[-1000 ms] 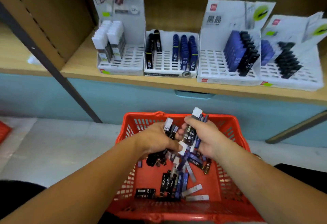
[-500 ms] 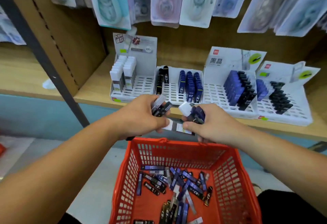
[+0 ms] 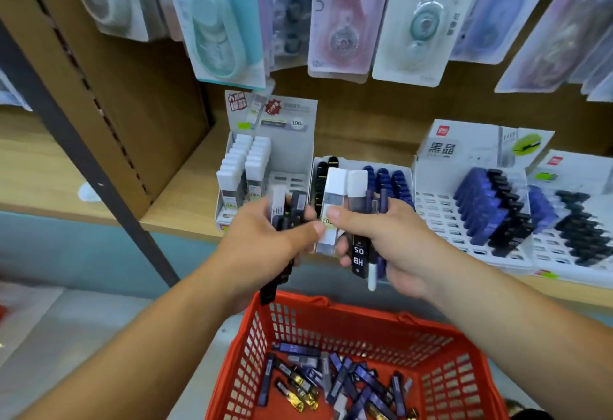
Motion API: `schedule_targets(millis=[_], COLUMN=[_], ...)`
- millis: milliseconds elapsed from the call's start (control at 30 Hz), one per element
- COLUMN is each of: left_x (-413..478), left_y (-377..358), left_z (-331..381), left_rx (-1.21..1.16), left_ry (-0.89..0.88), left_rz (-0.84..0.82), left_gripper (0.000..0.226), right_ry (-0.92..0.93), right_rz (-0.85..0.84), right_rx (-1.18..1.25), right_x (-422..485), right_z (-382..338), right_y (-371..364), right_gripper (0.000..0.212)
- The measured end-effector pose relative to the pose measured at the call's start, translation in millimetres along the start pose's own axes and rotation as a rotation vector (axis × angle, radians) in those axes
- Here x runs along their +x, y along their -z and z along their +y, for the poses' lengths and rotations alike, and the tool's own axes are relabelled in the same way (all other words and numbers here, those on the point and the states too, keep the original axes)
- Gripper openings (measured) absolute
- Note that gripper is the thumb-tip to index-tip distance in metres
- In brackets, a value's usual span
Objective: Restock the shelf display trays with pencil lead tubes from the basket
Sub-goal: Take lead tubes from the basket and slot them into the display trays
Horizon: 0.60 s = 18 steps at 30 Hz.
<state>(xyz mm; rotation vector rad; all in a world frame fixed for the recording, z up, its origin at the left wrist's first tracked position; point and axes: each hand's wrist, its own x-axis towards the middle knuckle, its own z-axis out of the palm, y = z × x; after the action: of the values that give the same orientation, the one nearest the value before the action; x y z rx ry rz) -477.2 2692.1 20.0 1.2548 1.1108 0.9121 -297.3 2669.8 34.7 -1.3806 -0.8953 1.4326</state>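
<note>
Both my hands are up in front of the shelf, over the red basket that sits below its front edge. My left hand is curled around a bunch of dark tubes; their tops stick up past my fingers and one dark end pokes out below my palm, toward the basket's back rim. My right hand grips a mixed handful: two white-capped tubes standing upright with my thumb pressed on the front one, a black tube marked HB 0.5 hanging downward, and some blue tubes behind it. My two thumbs are just beside each other; I cannot tell whether my left thumb touches the white-capped tube.

Four display trays stand in a row along the shelf's front edge. The leftmost tray has two rows of white-capped tubes at its left side. The second tray, straight behind my hands, holds black and blue tubes. The third tray and the fourth tray, toward the right end, each carry a blue row and a black row.

More loose tubes, blue, black and gold-ended, lie jumbled on the basket's floor. Blister packs of correction tape hang above the shelf.
</note>
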Motion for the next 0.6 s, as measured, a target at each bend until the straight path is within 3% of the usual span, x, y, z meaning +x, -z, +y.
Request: schedule_targets(millis=[167,367,600], left_x=[0.1,3.1,16.0], left_y=[8.8,34.1,77.3], left_z=[-8.7,-12.3,-27.6], left_rx=[0.027,0.057,-0.027], left_ry=[0.028,0.044,0.124], left_rz=[0.018,-0.002,0.217], left_gripper=[0.016,0.013,0.014], right_ry=[-0.007,0.175,0.349], right_rz=[0.087,0.122,0.195], right_rx=[0.037,-0.231,-0.466], right_x=[12.8,29.4,52.0], right_z=[3.7,-22.0,-36.3], right_y=[-16.8,-20.4,-53.8], right_gripper=[0.015,0.019,0.014])
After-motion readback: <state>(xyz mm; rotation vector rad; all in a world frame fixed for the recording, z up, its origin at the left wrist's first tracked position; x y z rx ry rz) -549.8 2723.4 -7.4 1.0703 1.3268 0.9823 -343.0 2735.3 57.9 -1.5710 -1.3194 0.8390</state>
